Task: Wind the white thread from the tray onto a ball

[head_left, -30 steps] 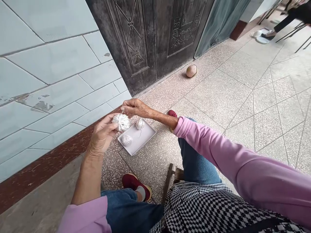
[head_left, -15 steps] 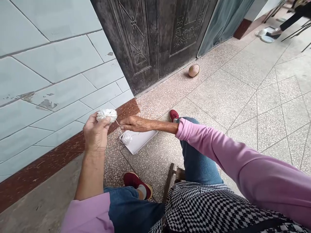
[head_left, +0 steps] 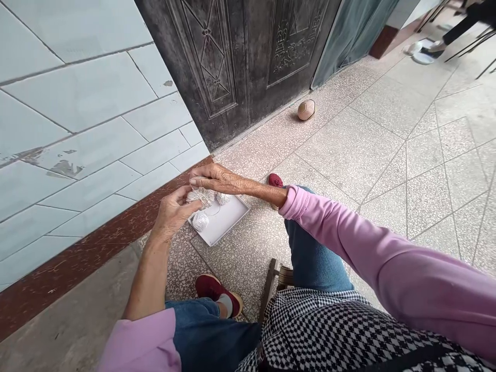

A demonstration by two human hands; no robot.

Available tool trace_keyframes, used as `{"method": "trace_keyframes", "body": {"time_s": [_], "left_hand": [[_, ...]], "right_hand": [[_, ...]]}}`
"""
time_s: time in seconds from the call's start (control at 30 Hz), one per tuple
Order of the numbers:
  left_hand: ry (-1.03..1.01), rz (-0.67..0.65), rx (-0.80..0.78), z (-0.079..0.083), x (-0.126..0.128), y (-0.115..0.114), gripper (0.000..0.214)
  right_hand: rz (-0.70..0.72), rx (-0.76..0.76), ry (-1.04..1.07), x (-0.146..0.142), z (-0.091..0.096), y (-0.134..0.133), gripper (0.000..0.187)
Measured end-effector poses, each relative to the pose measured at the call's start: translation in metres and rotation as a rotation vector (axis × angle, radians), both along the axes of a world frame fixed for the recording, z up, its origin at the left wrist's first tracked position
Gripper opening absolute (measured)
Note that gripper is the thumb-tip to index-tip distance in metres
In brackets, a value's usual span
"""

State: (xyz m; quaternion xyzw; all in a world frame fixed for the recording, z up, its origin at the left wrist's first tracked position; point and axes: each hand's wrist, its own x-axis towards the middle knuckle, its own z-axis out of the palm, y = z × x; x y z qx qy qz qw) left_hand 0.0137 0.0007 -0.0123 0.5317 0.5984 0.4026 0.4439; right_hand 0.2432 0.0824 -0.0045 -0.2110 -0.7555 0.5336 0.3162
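My left hand (head_left: 173, 212) is closed on a white ball of thread (head_left: 199, 196), which it holds just above the left end of a flat white tray (head_left: 228, 219) on the floor. My right hand (head_left: 215, 178) lies over that ball with its fingers stretched out and pressed together, pointing left; a strand seems to run under them but I cannot make it out. Two smaller white thread balls rest in the tray, one (head_left: 200, 221) near its left corner and another (head_left: 223, 198) at its far edge beneath my right hand.
A pale tiled wall (head_left: 77, 129) with a dark red skirting runs along the left, and a dark embossed metal door (head_left: 240, 57) stands behind. A small ball (head_left: 306, 109) lies by the door. My red shoes (head_left: 217, 292) and a wooden stool edge (head_left: 279, 276) sit below. Another person's feet show far right.
My left hand has brought the thread ball down and right from beside the wall to just over the tray. My right hand rose slightly and now covers the ball.
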Motion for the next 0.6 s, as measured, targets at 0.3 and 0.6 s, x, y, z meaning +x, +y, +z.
{"method": "trace_keyframes", "body": {"time_s": [0.3,0.6], "left_hand": [[-0.451,0.077,0.029,0.012,0.002,-0.01,0.066],[-0.33,0.476,0.179,-0.003,-0.016,0.006,0.086]], "right_hand": [[-0.085,-0.043,-0.053,-0.02,-0.033,0.019,0.036],[0.18,0.066,-0.243,-0.034,-0.025,-0.02,0.038]]}}
